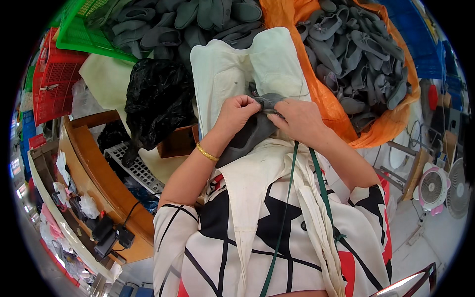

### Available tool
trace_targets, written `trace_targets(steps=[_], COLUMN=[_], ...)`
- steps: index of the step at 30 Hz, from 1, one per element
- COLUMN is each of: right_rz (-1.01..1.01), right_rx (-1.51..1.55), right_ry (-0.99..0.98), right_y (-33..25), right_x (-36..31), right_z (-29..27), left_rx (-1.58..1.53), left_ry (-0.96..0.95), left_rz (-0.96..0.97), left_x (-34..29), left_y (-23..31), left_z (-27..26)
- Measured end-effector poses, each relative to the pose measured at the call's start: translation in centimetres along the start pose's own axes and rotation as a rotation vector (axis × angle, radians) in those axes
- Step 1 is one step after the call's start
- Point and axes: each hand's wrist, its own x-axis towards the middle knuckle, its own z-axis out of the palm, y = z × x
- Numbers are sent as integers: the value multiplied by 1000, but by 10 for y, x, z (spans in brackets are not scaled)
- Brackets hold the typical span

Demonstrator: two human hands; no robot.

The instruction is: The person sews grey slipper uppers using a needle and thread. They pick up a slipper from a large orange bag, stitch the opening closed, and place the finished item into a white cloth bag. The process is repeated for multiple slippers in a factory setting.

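On my lap, over a whitish cloth [222, 64], lies a dark grey shoe [247, 133]. My left hand [235, 114] pinches the edge of the shoe from the left, thumb and forefinger pressed together. From the right, my right hand [299, 119] has its fingers closed on the same part, close to the left fingertips. A thin line, perhaps thread, shows faintly above my right hand. Whatever lies between the fingertips is too small to make out. A gold-coloured bracelet [207, 152] circles my left wrist.
Ahead stands a green crate [74, 37] beside a pile of grey shoes [198, 20]. An orange sack [341, 119] full of similar shoes is at the far right. Left are a black plastic bag [158, 104], a wooden table [99, 183] and a red basket [59, 74]. Fans [433, 185] stand right.
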Motion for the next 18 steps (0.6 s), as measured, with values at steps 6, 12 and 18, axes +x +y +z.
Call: trace_targets(steps=[6, 12, 18], right_rz=[6, -148, 102], right_rx=[-24, 20, 19], right_ry=[-48, -92, -2], right_y=[0, -16, -4], right_x=[3, -19, -34], right_z=[0, -10, -16], left_rx=[-3, 15, 62], left_ry=[0, 15, -52], left_rz=[-2, 56, 158], left_x=[1, -2, -20], left_y=[0, 2, 19], left_z=[1, -1, 10])
